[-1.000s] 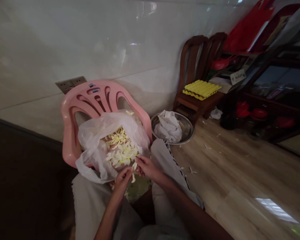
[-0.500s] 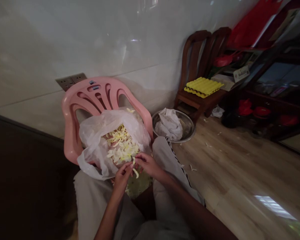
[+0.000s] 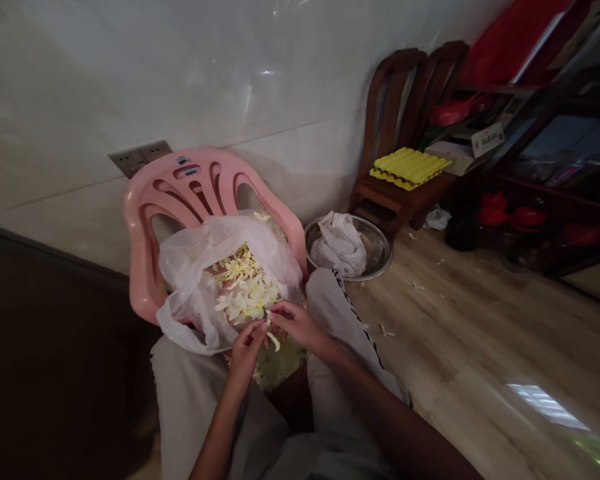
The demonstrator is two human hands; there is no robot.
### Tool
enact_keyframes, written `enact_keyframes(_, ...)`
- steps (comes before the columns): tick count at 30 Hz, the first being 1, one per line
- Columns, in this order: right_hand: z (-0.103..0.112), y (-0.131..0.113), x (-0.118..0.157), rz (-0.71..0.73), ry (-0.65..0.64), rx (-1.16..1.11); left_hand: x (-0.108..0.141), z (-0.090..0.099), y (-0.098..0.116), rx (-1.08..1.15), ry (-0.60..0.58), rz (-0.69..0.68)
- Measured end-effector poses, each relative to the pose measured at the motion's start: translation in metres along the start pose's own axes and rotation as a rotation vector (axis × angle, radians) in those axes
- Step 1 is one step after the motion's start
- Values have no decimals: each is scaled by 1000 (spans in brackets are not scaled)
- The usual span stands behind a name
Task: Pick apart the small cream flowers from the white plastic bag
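Observation:
Over the front edge of a pink plastic chair (image 3: 141, 263), my two hands meet with fingertips close together. My left hand (image 3: 250, 341) is closed in a pinch, and my right hand (image 3: 294, 321) pinches from the other side. Between them is a pale yellow-white flower (image 3: 274, 341), one petal curving downward. Just beyond lies a heap of similar flowers and petals (image 3: 247, 293) in an opened white plastic bag (image 3: 193, 287) on the chair seat. Below my hands, between my knees, a pale green surface with small bits (image 3: 280, 363) shows partly.
A metal basin (image 3: 380, 263) with a crumpled white bag (image 3: 341, 245) stands on the floor right of my knee. Beyond it, a wooden chair (image 3: 375, 190) carries yellow egg trays (image 3: 409, 168). Scattered petals (image 3: 387, 331) dot the wood floor. A socket plate (image 3: 139, 159) is on the wall.
The view has shifted slightly. Both hands stay together at the chair's front edge, pinching the same flower, with hardly any movement.

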State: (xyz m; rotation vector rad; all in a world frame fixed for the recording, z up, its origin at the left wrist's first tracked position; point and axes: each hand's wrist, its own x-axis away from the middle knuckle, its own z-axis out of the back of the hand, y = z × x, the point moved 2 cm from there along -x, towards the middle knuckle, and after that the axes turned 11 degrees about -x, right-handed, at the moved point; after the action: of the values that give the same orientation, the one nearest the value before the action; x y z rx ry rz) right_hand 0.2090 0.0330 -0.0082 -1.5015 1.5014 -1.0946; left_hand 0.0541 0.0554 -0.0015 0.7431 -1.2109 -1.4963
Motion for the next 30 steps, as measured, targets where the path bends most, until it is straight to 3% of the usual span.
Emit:
enact_keyframes(11, 0, -3, 1, 63, -26, 37, 1, -3, -11, -20, -10, -37)
enact_keyframes(30, -3, -8, 2, 87, -37, 26, 6, -1, -6, -100, -65, -99)
